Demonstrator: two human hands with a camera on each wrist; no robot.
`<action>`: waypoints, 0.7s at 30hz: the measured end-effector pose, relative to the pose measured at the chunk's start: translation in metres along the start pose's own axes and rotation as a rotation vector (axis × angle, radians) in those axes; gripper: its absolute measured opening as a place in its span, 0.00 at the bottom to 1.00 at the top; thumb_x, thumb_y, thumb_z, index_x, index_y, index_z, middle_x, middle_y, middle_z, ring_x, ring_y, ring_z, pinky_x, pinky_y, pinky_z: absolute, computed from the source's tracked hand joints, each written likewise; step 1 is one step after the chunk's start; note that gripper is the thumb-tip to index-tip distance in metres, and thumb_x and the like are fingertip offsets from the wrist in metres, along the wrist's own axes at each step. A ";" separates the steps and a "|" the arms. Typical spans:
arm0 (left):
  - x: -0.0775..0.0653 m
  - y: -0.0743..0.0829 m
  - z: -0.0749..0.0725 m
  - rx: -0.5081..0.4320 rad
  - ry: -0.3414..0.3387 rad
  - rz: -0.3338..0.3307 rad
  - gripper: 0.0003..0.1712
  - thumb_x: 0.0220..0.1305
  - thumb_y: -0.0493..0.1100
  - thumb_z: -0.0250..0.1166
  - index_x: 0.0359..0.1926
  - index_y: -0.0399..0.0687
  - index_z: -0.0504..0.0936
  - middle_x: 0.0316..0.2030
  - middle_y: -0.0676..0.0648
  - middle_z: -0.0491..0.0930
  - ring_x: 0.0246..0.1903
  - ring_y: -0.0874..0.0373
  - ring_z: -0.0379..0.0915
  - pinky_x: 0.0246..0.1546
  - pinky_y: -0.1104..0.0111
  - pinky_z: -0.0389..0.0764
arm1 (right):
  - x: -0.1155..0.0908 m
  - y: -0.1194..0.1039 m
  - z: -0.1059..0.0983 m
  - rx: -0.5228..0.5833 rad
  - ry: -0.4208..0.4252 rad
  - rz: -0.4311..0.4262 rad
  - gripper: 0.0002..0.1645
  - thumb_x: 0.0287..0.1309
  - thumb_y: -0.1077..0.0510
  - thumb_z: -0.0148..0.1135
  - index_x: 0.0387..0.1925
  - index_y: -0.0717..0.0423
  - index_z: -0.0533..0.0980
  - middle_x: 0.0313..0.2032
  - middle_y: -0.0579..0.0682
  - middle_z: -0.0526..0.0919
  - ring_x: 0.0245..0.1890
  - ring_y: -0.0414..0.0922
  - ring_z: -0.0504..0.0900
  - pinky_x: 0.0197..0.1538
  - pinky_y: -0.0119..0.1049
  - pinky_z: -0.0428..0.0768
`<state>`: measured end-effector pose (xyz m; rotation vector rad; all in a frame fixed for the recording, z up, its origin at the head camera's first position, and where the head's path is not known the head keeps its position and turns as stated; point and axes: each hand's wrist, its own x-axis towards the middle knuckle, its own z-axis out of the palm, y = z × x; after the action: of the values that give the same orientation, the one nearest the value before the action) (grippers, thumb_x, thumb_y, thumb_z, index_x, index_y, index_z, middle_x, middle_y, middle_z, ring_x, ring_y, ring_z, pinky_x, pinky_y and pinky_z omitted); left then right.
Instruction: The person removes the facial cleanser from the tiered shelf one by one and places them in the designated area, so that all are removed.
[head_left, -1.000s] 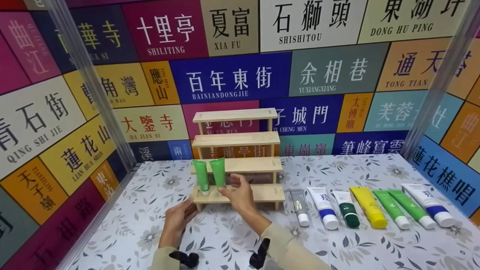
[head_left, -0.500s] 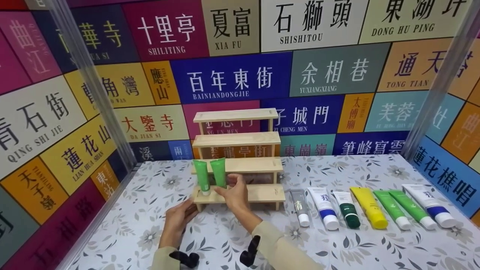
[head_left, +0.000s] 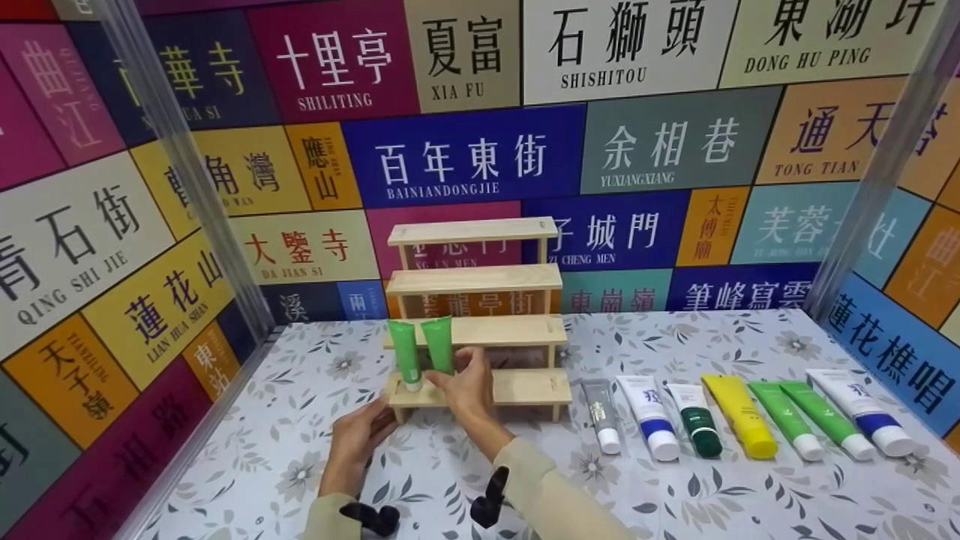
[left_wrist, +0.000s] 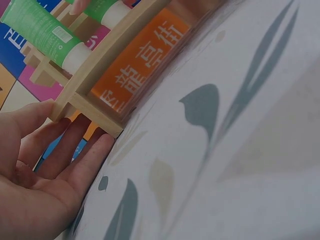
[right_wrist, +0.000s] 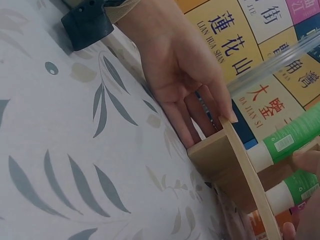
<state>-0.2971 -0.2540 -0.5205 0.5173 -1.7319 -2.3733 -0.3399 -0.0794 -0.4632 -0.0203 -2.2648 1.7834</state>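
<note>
A stepped wooden shelf (head_left: 474, 279) stands on the table with two green squeeze tubes on its lowest step, caps down. At the left end is the first tube (head_left: 405, 351); just right of it the second tube (head_left: 438, 343) leans back slightly. My right hand (head_left: 469, 390) pinches the second tube low down, the thumb in front hiding its cap. My left hand (head_left: 356, 437) grips the left end of the lowest step. In the left wrist view its thumb touches the board's edge and the fingers (left_wrist: 90, 160) lie against the leg.
Several tubes lie in a row on the floral tablecloth at the right: a grey tube (head_left: 601, 417), a yellow tube (head_left: 739, 416), a dark green and white tube (head_left: 694, 420), and more green and white ones. A sign-covered wall (head_left: 465, 154) stands behind the shelf.
My right wrist and forearm have swung a little left, and the thumb has shifted slightly left across the second tube's base. The left hand and the first tube stay put.
</note>
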 end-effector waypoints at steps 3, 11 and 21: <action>0.000 -0.001 0.002 0.007 0.001 -0.005 0.29 0.68 0.42 0.66 0.62 0.26 0.73 0.49 0.34 0.85 0.50 0.45 0.85 0.54 0.58 0.87 | 0.001 0.000 0.000 -0.027 0.009 0.009 0.29 0.42 0.54 0.83 0.40 0.53 0.71 0.39 0.51 0.80 0.40 0.46 0.79 0.44 0.39 0.79; 0.000 -0.001 0.004 0.005 -0.006 -0.011 0.29 0.68 0.43 0.67 0.63 0.27 0.73 0.51 0.33 0.84 0.52 0.43 0.83 0.56 0.57 0.86 | -0.002 0.002 -0.007 -0.008 -0.005 -0.007 0.23 0.47 0.55 0.80 0.40 0.51 0.74 0.36 0.49 0.83 0.38 0.44 0.80 0.42 0.37 0.79; 0.001 0.000 0.001 0.017 0.014 -0.019 0.31 0.67 0.44 0.68 0.63 0.28 0.73 0.49 0.34 0.85 0.47 0.48 0.86 0.55 0.58 0.86 | 0.000 -0.003 -0.038 0.111 -0.055 -0.048 0.25 0.45 0.54 0.81 0.44 0.53 0.78 0.40 0.52 0.86 0.43 0.46 0.84 0.48 0.38 0.84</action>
<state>-0.2983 -0.2533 -0.5201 0.5546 -1.7499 -2.3644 -0.3314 -0.0441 -0.4517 0.1046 -2.1798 1.9032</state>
